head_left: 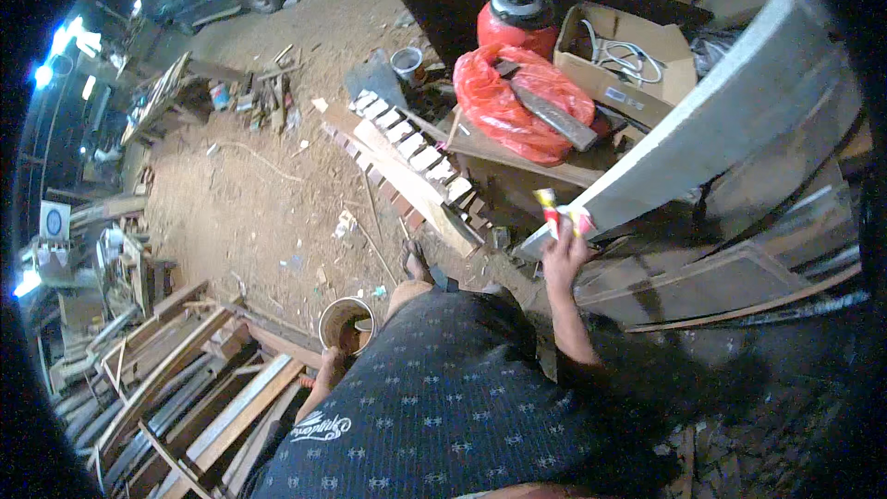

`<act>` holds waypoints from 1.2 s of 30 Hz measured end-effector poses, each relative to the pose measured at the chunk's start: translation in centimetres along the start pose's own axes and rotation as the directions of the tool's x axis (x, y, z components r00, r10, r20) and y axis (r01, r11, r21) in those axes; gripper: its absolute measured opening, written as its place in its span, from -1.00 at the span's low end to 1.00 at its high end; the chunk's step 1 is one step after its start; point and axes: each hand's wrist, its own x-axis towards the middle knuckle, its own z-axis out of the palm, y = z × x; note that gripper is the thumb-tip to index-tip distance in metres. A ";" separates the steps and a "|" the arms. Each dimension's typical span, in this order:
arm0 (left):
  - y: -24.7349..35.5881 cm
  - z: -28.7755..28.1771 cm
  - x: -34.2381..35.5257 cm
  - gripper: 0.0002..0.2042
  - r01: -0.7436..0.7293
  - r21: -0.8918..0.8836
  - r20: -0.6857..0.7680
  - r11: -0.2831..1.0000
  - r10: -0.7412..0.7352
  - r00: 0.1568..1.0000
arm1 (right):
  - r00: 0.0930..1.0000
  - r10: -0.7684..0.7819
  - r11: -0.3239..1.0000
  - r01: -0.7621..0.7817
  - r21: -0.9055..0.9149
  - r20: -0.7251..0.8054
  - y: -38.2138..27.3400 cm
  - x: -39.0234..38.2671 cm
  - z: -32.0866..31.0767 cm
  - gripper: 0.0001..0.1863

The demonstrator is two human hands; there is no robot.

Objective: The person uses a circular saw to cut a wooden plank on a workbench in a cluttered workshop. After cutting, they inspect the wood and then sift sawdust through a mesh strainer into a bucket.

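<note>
You stand on a dirt floor (249,139), with a long pale panel (702,134) slanting up at your right. Beyond your right hand (563,261), an open cardboard box (614,100) adjoins a red plastic bag (485,97). Low at your left is a bucket (334,316) with something brown inside; the fingers of your left hand (332,362) close on its near rim, their curl mostly hidden. Your right fingers pinch a small red, yellow and white packet (552,212) near the panel's lower end; whether they touch cannot be told.
</note>
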 end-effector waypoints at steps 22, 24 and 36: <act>-2.9 -8.2 4.6 -0.67 0.020 -0.167 -0.221 0.986 -0.057 0.974 | 0.522 0.765 0.643 -0.645 -0.413 0.377 19.1 -10.5 -2.4 -0.72; -4.9 -9.5 5.5 -0.68 0.045 -0.037 -0.327 0.998 -0.055 0.943 | 0.525 0.776 0.630 -0.654 -0.419 0.349 18.0 -8.6 1.5 -0.70; -20.4 -14.1 11.1 -0.56 0.375 -0.046 -0.442 0.926 -0.356 0.823 | 0.306 0.944 0.262 -0.481 -0.837 0.120 20.9 -7.2 16.6 -0.66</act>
